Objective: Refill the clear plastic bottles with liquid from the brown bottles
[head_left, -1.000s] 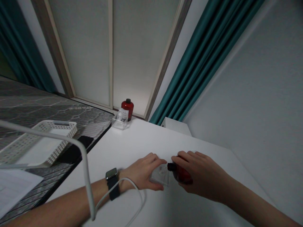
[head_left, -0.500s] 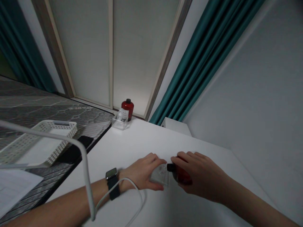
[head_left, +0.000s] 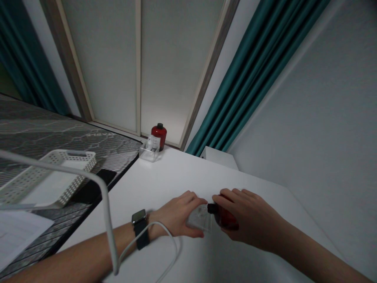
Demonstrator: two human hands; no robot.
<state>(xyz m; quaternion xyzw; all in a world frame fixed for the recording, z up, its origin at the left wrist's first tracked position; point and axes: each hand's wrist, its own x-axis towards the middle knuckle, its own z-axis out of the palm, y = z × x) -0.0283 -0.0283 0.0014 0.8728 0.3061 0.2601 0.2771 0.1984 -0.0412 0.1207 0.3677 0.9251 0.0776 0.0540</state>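
Observation:
My left hand grips a small transparent acrylic holder on the white table. My right hand is wrapped around a red bottle lying on its side. Its black cap points left and sits against the holder's edge, and my fingers hide much of the bottle. At the far edge of the table stands a second red bottle with a black cap, behind a similar transparent holder containing a small white item.
A white cable crosses my left forearm, near a black-strapped watch. A curved white lamp arm rises at left, beyond which lie a white basket tray, a black phone and papers on a grey patterned surface. A wall and teal curtains bound the right.
The red bottle's cap has edged slightly left against the holder. The hands otherwise stay nearly still, and the view has shifted a little.

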